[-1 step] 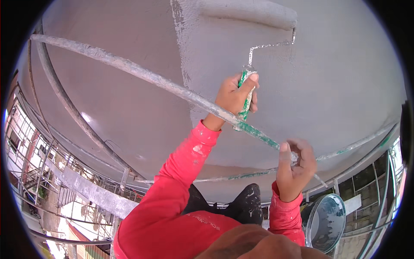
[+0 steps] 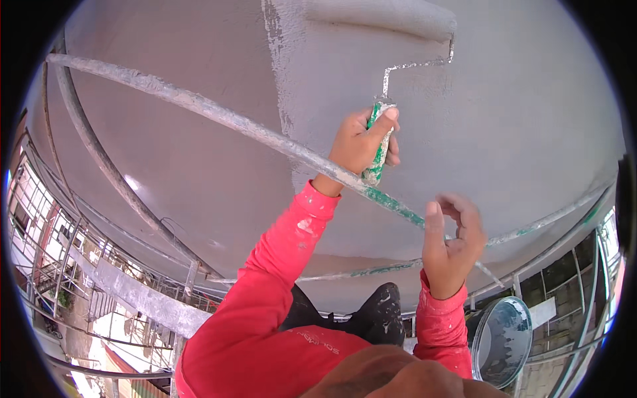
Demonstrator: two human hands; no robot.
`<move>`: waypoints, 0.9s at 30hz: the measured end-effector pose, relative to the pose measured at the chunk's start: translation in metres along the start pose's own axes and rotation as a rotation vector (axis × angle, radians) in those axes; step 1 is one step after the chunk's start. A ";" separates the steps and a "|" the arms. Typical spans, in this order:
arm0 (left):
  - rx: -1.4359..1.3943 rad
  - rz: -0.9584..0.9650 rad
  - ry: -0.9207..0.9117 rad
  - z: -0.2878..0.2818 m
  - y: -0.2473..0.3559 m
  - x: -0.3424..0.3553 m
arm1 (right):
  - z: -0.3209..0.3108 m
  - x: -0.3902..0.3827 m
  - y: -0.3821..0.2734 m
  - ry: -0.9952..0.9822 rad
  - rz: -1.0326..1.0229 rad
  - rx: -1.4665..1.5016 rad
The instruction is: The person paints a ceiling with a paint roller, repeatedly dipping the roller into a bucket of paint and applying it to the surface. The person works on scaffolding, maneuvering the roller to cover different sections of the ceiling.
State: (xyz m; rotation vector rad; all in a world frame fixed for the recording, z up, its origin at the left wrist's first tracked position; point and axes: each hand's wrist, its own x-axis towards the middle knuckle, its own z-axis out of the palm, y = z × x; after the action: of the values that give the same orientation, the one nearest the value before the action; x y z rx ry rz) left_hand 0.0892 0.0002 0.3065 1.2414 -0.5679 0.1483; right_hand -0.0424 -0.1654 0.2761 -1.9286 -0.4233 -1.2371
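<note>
While the left hand is wrapped tight round the green handle of the paint roller, thumb along the grip prob. for push control, the roller sleeve lies flat on the grey wall, above the diagonal scaffold pole. Sleeve's long axis runs approx. sideways; handle points up from hand to wall. Right hand, just below that pole, is half-open w/ fingers curled, holding nothing, prob. for balance. Paint bucket sits well below pole.

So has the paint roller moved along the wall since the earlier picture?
No. The paint roller sits at the same spot against the scaffold pole.
</note>
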 end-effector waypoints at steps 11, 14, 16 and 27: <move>0.047 0.162 -0.141 0.005 0.044 0.045 | 0.091 0.072 -0.017 -0.223 0.295 0.668; -0.064 0.180 -0.208 -0.007 0.029 0.037 | 0.074 0.067 -0.024 -0.223 0.397 0.554; -0.099 0.154 -0.154 -0.034 0.011 0.022 | 0.060 0.055 -0.027 -0.250 0.447 0.453; -0.831 0.664 0.052 -0.103 0.087 -0.055 | 0.033 0.002 -0.037 -0.154 0.266 0.119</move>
State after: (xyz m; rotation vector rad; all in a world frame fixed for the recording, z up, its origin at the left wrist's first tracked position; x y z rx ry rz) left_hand 0.0406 0.1351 0.3332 0.2141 -0.8660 0.4464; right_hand -0.0447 -0.1169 0.2865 -1.9131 -0.2990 -0.8781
